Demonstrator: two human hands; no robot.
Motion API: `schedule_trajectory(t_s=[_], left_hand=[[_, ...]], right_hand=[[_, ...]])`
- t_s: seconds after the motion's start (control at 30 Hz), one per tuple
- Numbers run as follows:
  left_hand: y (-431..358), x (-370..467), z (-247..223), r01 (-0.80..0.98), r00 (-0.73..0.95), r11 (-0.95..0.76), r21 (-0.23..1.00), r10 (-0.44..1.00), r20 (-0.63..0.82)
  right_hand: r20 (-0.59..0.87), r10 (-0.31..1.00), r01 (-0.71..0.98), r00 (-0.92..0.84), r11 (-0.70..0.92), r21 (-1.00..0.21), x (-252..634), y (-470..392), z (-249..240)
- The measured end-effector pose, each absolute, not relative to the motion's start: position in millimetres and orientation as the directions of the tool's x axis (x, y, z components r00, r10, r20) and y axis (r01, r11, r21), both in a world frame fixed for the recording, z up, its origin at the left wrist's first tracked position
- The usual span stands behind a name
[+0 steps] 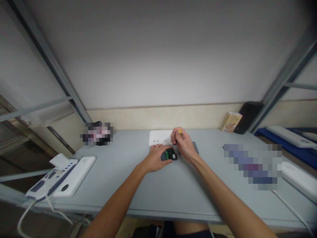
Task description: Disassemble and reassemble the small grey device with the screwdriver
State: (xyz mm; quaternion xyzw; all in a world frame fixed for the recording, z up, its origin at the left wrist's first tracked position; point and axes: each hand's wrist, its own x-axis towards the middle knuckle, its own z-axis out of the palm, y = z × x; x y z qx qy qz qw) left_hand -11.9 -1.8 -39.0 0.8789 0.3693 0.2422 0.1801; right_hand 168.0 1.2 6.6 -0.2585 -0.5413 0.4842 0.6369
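Note:
My left hand is closed around a small black electronic device, its casing opened so that a green circuit board shows. To the right and slightly higher, my right hand is shut on what looks like a screwdriver with a yellow end; the fingers hide most of it. Behind both hands lies a white sheet of paper, with several tiny dark pieces like screws on it. A flat grey panel sits partly hidden by my right hand.
On the grey table a white power strip and a white slab lie at left. A yellow box and a black object stand at the back right. Blurred-out items lie on both sides. A cable crosses the right edge.

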Motion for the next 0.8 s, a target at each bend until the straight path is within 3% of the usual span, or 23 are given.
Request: schedule_trajectory(t_s=[0.33, 0.63, 0.8], left_hand=[[-3.2, -11.7, -35.7, 0.559, 0.616, -0.668, 0.492, 0.731, 0.292], [-1.8, -10.8, -39.7, 0.555, 0.605, -0.670, 0.493, 0.732, 0.313], [-1.3, -11.0, -39.8, 0.552, 0.605, -0.674, 0.490, 0.729, 0.322]], right_hand=[[0.421, 0.906, -0.329, -0.054, 0.382, -0.864, 168.1, -0.3, 8.1], [0.357, 0.929, -0.496, -0.093, 0.268, -0.826, 170.4, -2.6, 12.3], [0.355, 0.929, -0.465, -0.102, 0.272, -0.843, 171.3, -2.6, 12.1]])
